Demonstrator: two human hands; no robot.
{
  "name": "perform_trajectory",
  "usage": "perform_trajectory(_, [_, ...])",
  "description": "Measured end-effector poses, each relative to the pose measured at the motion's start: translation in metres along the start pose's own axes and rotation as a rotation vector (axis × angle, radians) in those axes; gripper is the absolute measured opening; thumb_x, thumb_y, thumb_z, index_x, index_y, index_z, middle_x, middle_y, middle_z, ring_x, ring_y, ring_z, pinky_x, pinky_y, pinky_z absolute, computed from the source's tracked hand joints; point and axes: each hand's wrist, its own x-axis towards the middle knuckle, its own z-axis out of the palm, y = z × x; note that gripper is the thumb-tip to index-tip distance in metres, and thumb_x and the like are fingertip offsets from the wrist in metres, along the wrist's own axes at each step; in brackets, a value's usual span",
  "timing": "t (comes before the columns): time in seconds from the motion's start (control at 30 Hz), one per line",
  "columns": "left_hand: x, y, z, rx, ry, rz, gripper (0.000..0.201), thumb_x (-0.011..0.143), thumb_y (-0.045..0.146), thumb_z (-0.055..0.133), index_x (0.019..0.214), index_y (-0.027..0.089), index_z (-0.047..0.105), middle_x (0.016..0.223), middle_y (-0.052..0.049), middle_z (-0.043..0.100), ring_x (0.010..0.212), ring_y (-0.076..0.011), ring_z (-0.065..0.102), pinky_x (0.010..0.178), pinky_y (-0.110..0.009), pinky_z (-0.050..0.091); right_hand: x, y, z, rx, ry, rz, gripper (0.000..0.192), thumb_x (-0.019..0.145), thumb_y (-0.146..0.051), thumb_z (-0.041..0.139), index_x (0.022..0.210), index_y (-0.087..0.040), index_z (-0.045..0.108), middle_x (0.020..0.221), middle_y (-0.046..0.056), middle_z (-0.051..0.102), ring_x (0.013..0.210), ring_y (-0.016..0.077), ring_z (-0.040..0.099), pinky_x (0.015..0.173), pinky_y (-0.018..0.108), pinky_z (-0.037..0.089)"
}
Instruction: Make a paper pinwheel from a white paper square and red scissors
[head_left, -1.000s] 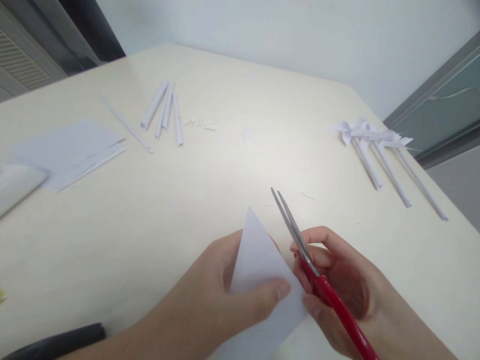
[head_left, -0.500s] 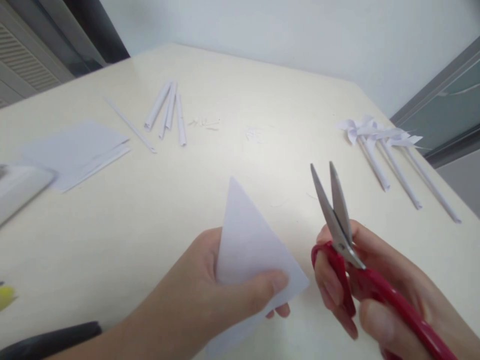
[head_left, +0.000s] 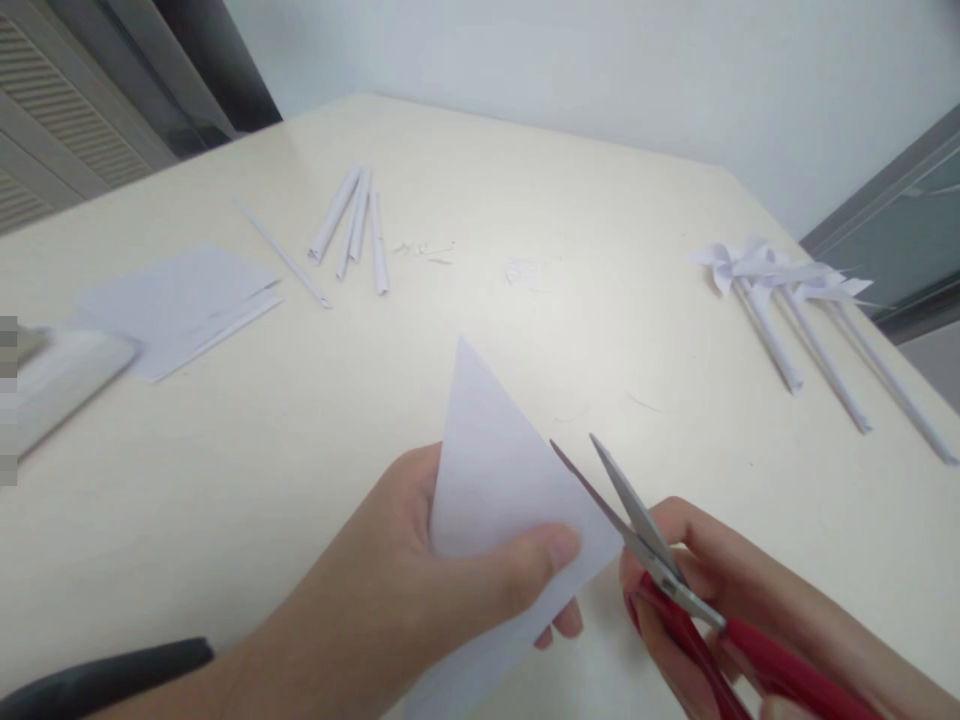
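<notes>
My left hand (head_left: pixel 457 590) is closed on a white sheet of paper (head_left: pixel 495 460), thumb on top and fingertips showing beneath. One corner of the sheet points away from me, another to the right. My right hand (head_left: pixel 705 590) grips a pair of scissors (head_left: pixel 660 570) by red handles, with the thumb cut off at the bottom edge. The scissors' blades are parted and lie along the paper's right edge, one blade at that edge. Whether the blade overlaps the sheet or only touches it, I cannot tell.
Loose white sheets (head_left: pixel 180 300) lie at the left, beside rolled paper sticks (head_left: pixel 334 215). Paper pinwheels (head_left: pixel 780 270) on sticks rest at the right. Tiny scraps (head_left: pixel 521 270) are scattered mid-table. A black object (head_left: pixel 112 675) lies near my left forearm.
My right hand has brought the scissors left and down to the paper's right edge, tilting the blades leftward. The left hand keeps its hold on the paper. The view has shifted slightly.
</notes>
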Motion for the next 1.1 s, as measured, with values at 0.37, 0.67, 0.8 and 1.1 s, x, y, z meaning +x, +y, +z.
perform_trajectory(0.37, [0.0, 0.003, 0.003, 0.073, 0.077, -0.047, 0.007, 0.07, 0.015, 0.067, 0.064, 0.016, 0.063, 0.051, 0.002, 0.067, 0.05, -0.0104, 0.06, 0.05, -0.015, 0.049, -0.009, -0.037, 0.001, -0.106, -0.092, 0.015, 0.04, 0.07, -0.048, 0.066, 0.097, -0.025, 0.048, 0.087, -0.001, 0.058, 0.077, 0.0134, 0.057, 0.063, 0.022, 0.047])
perform_trajectory(0.67, [0.0, 0.003, 0.004, 0.073, 0.084, -0.056, 0.009, 0.069, 0.013, 0.067, 0.062, 0.016, 0.065, 0.052, 0.002, 0.068, 0.05, -0.0101, 0.061, 0.05, -0.014, 0.05, -0.01, -0.035, 0.005, -0.097, -0.077, -0.017, 0.034, 0.075, -0.044, 0.064, 0.1, -0.026, 0.05, 0.091, 0.002, 0.062, 0.073, 0.0137, 0.057, 0.064, 0.025, 0.048])
perform_trajectory(0.8, [0.0, 0.004, 0.004, 0.083, 0.105, -0.063, 0.009, 0.069, 0.012, 0.067, 0.061, 0.016, 0.065, 0.051, 0.003, 0.068, 0.05, -0.0091, 0.06, 0.049, -0.013, 0.049, -0.011, -0.009, 0.009, -0.089, 0.118, -0.165, 0.042, 0.072, -0.061, 0.058, 0.097, -0.028, 0.055, 0.078, 0.001, 0.061, 0.063, 0.0135, 0.053, 0.051, 0.022, 0.044])
perform_trajectory(1.1, [0.0, 0.004, 0.007, 0.045, 0.14, -0.067, 0.009, 0.067, 0.011, 0.069, 0.061, 0.017, 0.066, 0.049, 0.003, 0.067, 0.049, -0.0094, 0.061, 0.049, -0.013, 0.05, -0.008, -0.015, -0.001, -0.145, 0.012, -0.049, 0.048, 0.068, -0.065, 0.057, 0.098, -0.026, 0.056, 0.079, 0.003, 0.059, 0.063, 0.0155, 0.057, 0.053, 0.025, 0.048])
